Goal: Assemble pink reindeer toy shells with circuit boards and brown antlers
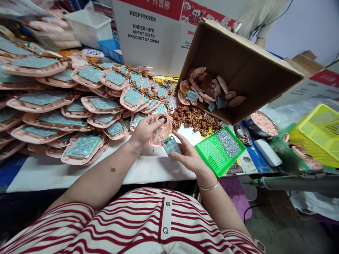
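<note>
At frame centre, the left hand grips a pink shell, the right hand a circuit board, close perhaps for clear seeing

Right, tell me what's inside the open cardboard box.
Inside the cardboard box lie jumbled pink plastic shells and some teal boards. Whatever is beneath the pile is covered.

One left hand, one right hand, one hand-held pink shell and one hand-held circuit board were in view. Stacked board-fitted shells numbered more than twenty, too overlapped for an exact count. There were one green tray, one tipped cardboard box and one white bin.
</note>
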`<state>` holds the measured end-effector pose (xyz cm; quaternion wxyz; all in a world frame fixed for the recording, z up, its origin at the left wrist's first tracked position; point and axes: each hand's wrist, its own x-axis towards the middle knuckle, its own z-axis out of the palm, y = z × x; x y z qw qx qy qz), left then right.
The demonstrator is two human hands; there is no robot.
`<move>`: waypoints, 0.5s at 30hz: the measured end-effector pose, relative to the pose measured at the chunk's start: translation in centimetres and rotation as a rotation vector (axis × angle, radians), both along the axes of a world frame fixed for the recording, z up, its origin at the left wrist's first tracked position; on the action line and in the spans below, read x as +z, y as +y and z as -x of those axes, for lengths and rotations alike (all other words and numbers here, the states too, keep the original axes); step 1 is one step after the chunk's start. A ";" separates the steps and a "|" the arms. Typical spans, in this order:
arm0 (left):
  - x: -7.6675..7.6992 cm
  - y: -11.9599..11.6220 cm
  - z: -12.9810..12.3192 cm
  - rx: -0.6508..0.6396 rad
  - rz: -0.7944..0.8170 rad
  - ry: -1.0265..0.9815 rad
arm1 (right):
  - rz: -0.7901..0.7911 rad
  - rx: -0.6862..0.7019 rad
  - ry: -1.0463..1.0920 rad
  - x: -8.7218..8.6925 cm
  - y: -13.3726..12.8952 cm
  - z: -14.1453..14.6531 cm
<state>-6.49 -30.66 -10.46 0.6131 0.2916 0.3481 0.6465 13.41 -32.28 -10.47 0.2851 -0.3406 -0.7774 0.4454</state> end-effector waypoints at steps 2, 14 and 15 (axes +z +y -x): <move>-0.4 0.3 0.0 -0.014 0.009 0.037 | 0.218 0.001 0.123 0.8 -0.6 -0.8; -1.6 -0.6 -1.7 -0.564 0.144 -0.032 | -0.122 -0.347 0.107 6.1 1.3 0.0; -1.5 -0.7 -1.8 -0.566 0.157 -0.056 | -0.131 -0.409 0.131 5.7 1.7 0.1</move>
